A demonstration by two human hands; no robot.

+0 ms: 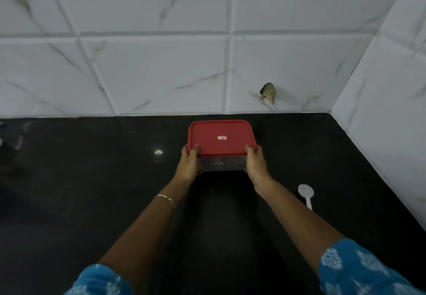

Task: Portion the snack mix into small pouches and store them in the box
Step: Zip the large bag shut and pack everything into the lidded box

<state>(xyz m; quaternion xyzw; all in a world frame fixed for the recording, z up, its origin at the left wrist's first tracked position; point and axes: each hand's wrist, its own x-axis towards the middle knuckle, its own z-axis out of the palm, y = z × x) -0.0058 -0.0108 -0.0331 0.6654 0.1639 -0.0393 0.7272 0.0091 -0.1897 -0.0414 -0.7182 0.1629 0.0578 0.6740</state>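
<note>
Box, red lid on, is toward the table's back, left grip and right grip each clasping a near corner; portioning looks finished, contents hidden, no pouches outside.

The left hand and right hand gripped the near corners of a clear box, thumbs on its red lid, over a black counter near the tiled wall. 1 white spoon lay to the right, apart from the box. A bracelet circled the left wrist.
</note>
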